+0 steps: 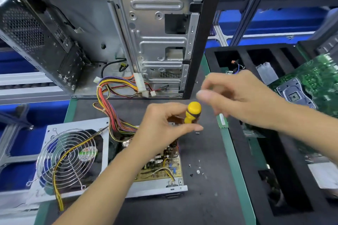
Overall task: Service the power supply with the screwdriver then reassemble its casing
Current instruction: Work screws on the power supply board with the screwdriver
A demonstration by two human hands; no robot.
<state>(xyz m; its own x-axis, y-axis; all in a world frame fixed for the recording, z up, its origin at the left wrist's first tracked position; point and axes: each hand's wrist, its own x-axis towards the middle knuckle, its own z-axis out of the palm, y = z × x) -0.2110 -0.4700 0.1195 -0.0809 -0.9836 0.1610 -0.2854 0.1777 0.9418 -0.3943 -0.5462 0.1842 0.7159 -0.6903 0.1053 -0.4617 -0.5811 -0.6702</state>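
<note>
The opened power supply (161,170) lies on the dark mat, its circuit board exposed. Its cover with the fan and wire grille (69,157) lies flipped to the left, still joined by wires. My left hand (161,129) pinches the lower handle of a yellow screwdriver (193,112), which stands upright over the far edge of the board with its tip hidden. My right hand (243,100) hovers just right of and above the handle's top, blurred, its fingers loosely curled and holding nothing. Several loose screws (198,169) lie on the mat right of the supply.
A bare computer case (157,33) stands behind, with the coloured cable bundle (113,107) running from it to the supply. A black foam tray (274,170) at right holds a green motherboard (311,82). A memory stick (222,120) lies on the mat's edge. One screw (197,133) lies near my left fingers.
</note>
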